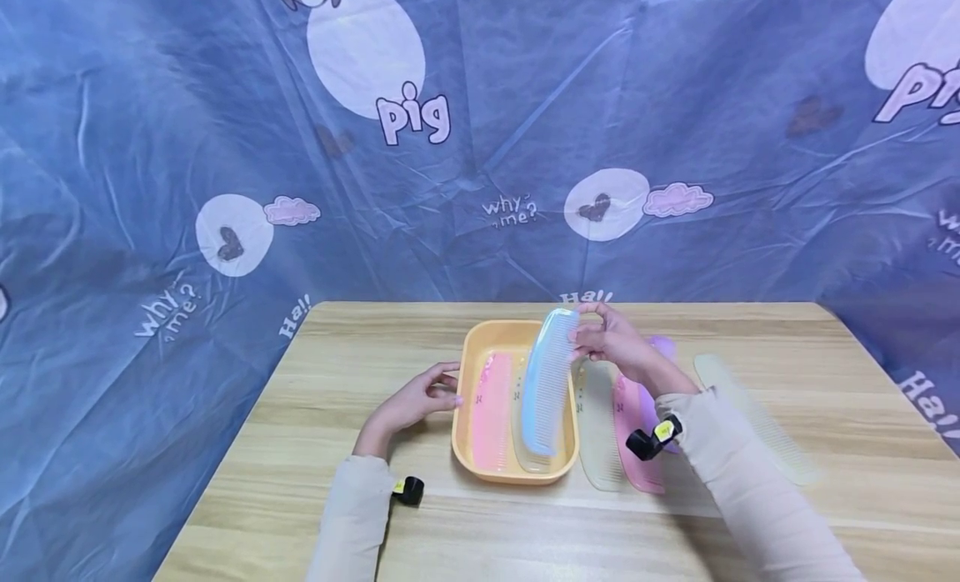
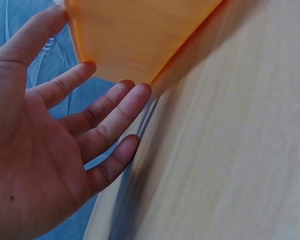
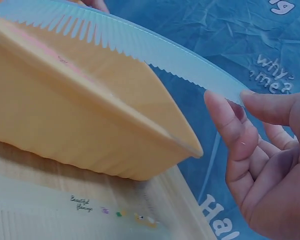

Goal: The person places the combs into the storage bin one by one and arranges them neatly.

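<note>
My right hand pinches one end of a blue comb between thumb and forefinger. The comb hangs tilted over the right half of a yellow-orange plastic basin. Inside the basin lie a pink comb and a pale, see-through comb, partly hidden behind the blue one. My left hand is at the basin's left side. In the left wrist view its fingers are loosely extended, with several fingertips against the basin wall.
Right of the basin lie a pale green comb, a darker pink comb and a purple comb, partly under my right arm. Another pale green comb lies farther right. A blue printed cloth hangs behind the wooden table.
</note>
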`<state>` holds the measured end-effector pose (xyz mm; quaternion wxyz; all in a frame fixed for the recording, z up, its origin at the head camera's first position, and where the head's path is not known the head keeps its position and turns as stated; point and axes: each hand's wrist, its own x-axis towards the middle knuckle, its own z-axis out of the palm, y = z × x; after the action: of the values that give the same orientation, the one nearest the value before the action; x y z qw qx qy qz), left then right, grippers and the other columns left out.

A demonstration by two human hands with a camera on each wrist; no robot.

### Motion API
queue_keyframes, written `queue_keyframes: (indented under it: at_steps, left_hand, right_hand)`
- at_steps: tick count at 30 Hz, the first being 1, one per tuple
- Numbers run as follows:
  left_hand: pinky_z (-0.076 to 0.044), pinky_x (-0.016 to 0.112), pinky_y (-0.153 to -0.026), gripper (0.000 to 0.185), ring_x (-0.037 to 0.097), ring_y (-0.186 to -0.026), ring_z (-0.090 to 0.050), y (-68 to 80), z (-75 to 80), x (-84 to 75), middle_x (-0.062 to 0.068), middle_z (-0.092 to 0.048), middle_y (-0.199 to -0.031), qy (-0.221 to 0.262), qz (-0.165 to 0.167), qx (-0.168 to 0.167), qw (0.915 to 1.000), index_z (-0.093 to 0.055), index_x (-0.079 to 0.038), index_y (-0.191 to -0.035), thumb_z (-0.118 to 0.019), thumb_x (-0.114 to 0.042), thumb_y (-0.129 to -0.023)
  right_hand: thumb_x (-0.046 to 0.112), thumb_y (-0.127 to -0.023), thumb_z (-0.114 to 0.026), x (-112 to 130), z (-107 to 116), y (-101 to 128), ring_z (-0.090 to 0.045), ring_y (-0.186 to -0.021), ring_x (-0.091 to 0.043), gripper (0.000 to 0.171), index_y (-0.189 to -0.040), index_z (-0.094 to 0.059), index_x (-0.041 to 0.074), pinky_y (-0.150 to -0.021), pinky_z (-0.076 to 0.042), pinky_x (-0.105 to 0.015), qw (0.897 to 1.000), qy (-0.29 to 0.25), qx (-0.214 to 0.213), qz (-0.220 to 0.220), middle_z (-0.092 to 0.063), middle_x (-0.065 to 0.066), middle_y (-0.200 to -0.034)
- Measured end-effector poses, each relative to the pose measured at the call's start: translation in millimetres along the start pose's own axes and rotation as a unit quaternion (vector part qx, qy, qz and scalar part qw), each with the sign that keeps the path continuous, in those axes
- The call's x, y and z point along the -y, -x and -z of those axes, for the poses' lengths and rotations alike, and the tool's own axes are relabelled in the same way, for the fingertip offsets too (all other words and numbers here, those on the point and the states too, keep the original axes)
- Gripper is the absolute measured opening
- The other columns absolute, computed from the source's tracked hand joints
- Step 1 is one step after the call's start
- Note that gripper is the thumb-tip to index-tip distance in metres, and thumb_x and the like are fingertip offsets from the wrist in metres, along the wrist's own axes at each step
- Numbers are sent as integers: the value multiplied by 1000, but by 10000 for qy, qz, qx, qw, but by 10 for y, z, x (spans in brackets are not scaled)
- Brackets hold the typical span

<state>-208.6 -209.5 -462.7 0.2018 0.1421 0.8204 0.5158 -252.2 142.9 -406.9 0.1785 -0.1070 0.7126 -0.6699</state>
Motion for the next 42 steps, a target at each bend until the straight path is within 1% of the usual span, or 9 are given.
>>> queue_keyframes:
  at_steps: [5, 9, 13, 18, 28, 30, 31, 38, 42]
  left_hand:
    - [-46, 39, -95, 63, 26, -113, -56, -3, 11, 8, 18, -53, -131, -19, -14, -10, 10000, -38, -14, -147, -67, -25, -92]
    - [-45, 42, -97, 64, 28, -115, -56, -3, 23, -2, 19, -53, -132, -23, -52, 7, 10000, -37, -13, -147, -66, -26, -92]
    - [-45, 44, -98, 66, 28, -115, -56, 3, 26, -20, 18, -53, -131, 12, -131, -30, 9999, -39, -14, -147, -68, -31, -90]
    - [-48, 41, -94, 68, 24, -111, -57, 8, 22, -23, 17, -55, -128, -98, -249, -71, 9996, -40, -14, -146, -69, -37, -89]
    - [-45, 45, -97, 63, 30, -116, -55, 28, 18, -60, 21, -52, -133, -13, -79, 53, 10000, -37, -10, -148, -66, -23, -93]
    - [-45, 45, -97, 63, 30, -116, -56, 23, 12, -56, 20, -53, -132, -2, -82, 44, 10000, -38, -11, -147, -66, -22, -92]
    - [-45, 44, -97, 62, 29, -116, -56, 1, 9, -10, 20, -53, -132, -8, -100, 33, 9999, -38, -12, -147, -66, -23, -92]
    - [-46, 43, -97, 62, 29, -115, -56, 0, 0, -1, 20, -54, -131, -5, -125, 42, 9999, -39, -12, -146, -67, -24, -92]
    - [-46, 42, -97, 63, 29, -115, -56, 13, -3, -15, 20, -54, -131, -16, -143, 31, 9999, -39, -12, -146, -67, -25, -91]
  right_hand:
    - [0, -93, -55, -32, -29, -18, -69, -64, -7, 37, -122, -34, 10, -56, -43, -18, 9998, 77, 164, 71, -70, 11, -76]
    - [0, -93, -54, -32, -49, -30, -68, -64, -7, 37, -124, -34, 7, -56, -45, -19, 9997, 158, 191, 69, -70, 11, -78]
    - [1, -94, -53, -24, -65, -41, -68, -64, -7, 42, -130, -31, 2, -57, -44, -20, 9994, 306, 176, 36, -69, 10, -79]
    - [2, -94, -54, -25, -83, -44, -67, -64, -7, 50, -136, -29, -3, -57, -44, -21, 9984, 521, 231, 6, -67, 9, -77]
    - [3, -94, -54, -87, -122, -43, -68, -64, -8, 49, -136, -31, -2, -57, -43, -23, 9971, 709, 287, -48, -67, 8, -78]
    - [3, -94, -55, -97, -130, -44, -68, -64, -8, 48, -135, -31, -2, -56, -41, -22, 9970, 711, 304, -30, -67, 8, -78]
    - [3, -93, -55, -102, -135, -44, -69, -64, -8, 48, -135, -31, -2, -56, -41, -22, 9970, 701, 316, -19, -67, 8, -78]
    - [1, -93, -54, -134, -167, -64, -69, -64, -9, 48, -134, -30, -3, -53, -39, -21, 9973, 616, 406, 36, -67, 8, -76]
    - [-1, -91, -55, -137, -186, -78, -67, -63, -8, 48, -133, -32, -4, -53, -38, -22, 9966, 730, 353, 114, -66, 7, -76]
